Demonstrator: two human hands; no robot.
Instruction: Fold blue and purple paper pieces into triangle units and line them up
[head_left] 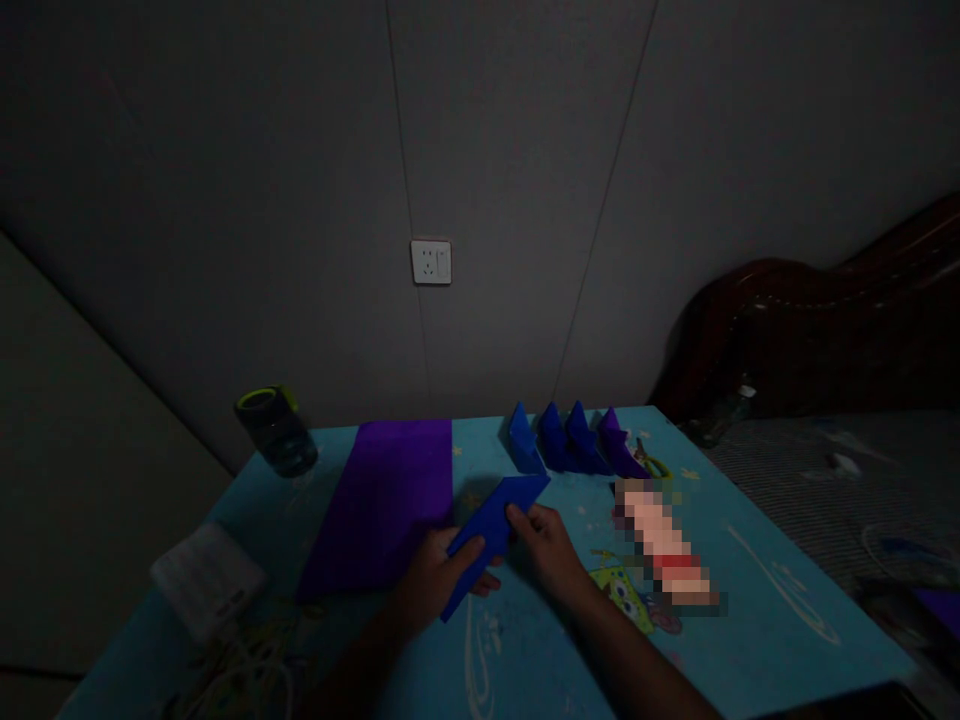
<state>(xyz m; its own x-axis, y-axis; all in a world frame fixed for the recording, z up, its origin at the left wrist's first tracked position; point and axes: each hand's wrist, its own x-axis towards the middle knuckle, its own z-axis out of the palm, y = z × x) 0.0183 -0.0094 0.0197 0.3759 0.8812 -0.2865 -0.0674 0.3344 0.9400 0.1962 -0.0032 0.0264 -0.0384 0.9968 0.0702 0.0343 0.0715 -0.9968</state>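
Observation:
A folded piece of blue paper (491, 525) is held slantwise above the table, in both hands. My left hand (442, 575) pinches its lower left part, thumb on top and fingers beneath. Near the upper right part, my right hand (540, 535) grips the paper with the thumb on its face. Behind them stands a row of folded paper boats: a lighter blue boat (525, 440), two darker blue ones including this one (555, 440), and a purple boat (619, 440) at the right. Purple paper sheets (390, 500) lie flat to the left of my hands.
The table (540, 640) has a light blue patterned cover. A water bottle (277, 435) stands at the back left, near a white packet (208, 580). Scissors (656, 465) lie beside the purple boat, behind a blurred-out item (664, 545). A wall socket (431, 262) is above.

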